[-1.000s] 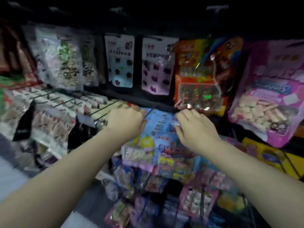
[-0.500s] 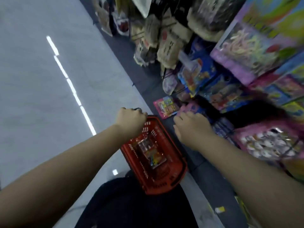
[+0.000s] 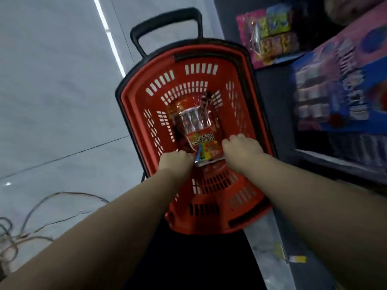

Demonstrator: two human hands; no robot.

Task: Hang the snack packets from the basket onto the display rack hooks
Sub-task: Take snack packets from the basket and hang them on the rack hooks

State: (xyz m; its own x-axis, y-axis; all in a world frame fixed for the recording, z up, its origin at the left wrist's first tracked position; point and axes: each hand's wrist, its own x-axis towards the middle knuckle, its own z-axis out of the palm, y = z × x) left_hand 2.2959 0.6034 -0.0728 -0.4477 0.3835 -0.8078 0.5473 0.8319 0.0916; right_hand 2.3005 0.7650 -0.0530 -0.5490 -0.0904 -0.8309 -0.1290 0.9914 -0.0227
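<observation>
1. Looking straight down: grey floor (image 3: 52,101) on the left, display shelf (image 3: 335,114) with bagged snacks on the right, both forearms reaching down between them.
2. Red basket (image 3: 238,80) stands on the floor beside the shelf, black pull handle (image 3: 167,19) at its far end.
3. Snack packet (image 3: 199,135) lies on the basket bottom on top of one or two others (count unclear), long axis running near-to-far, its near printed end pointing at the hands.
4. Left hand (image 3: 174,164) curled against the near-left corner; right hand (image 3: 243,149) curled at the near-right edge. Fingers are hidden, so cannot tell whether either is clamped on it.
5. Both hands equally near; packet lies just ahead, between them.
</observation>
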